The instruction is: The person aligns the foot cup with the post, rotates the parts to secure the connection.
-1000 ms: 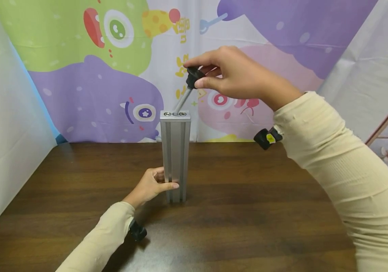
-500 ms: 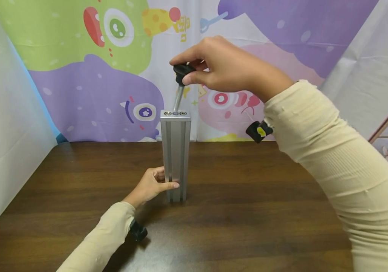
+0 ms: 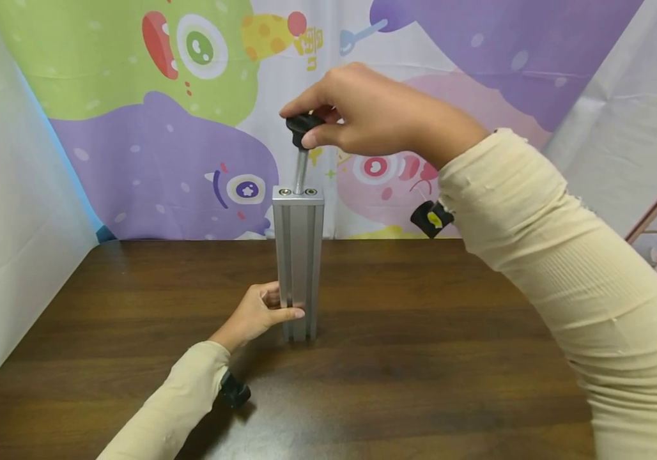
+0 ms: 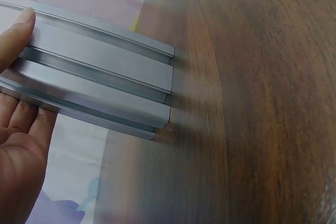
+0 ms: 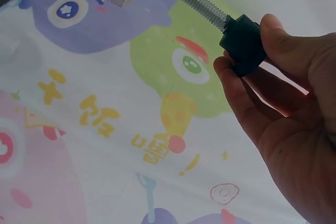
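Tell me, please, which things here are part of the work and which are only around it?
In the work:
- aluminium profile, upright, held by left hand
- knob bolt, its tip at the profile's top, pinched by right hand

Only around:
- wooden table
- cartoon backdrop

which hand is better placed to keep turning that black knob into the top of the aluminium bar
Right. The right hand already pinches the black knob above the aluminium bar; the left hand grips the bar low down, steadying it.

upright aluminium profile [image 3: 298,262], black-knobbed bolt [image 3: 301,150] in top
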Available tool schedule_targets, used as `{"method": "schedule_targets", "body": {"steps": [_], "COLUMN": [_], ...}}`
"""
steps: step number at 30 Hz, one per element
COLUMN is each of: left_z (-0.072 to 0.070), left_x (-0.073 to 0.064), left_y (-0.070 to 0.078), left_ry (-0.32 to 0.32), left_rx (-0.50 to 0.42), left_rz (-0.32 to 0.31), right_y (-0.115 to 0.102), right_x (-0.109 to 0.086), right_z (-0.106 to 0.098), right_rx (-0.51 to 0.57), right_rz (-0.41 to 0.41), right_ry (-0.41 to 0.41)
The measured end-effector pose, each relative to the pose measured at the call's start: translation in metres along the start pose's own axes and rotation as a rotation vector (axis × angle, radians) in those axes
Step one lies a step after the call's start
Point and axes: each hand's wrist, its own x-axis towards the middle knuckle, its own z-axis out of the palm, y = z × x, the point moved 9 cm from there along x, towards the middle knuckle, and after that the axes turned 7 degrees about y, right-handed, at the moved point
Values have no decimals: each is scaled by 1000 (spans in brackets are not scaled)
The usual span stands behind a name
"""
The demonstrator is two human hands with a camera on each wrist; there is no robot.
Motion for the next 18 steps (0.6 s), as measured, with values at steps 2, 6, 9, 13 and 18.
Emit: {"method": "schedule_targets", "body": {"steps": [2, 6, 9, 13, 18], "left_z": [0, 0, 0, 0, 1], "left_x": [0, -1, 0, 0, 0], "left_y": [0, 1, 2, 1, 1], "left_ry": [0, -1, -1, -1, -7], "left_rx": [-1, 5, 12, 10, -5], "left_rz": [3, 6, 4, -4, -6], "right_y": [-3, -7, -9, -10, -10], "right_x": [1, 3, 4, 4, 4], "right_z": [1, 2, 2, 2, 1], "right_rx": [-19, -59, -75, -91, -93], "right_rz": [-12, -39, -51, -53, -45], "right_ry": [-3, -11, -22, -37, -55]}}
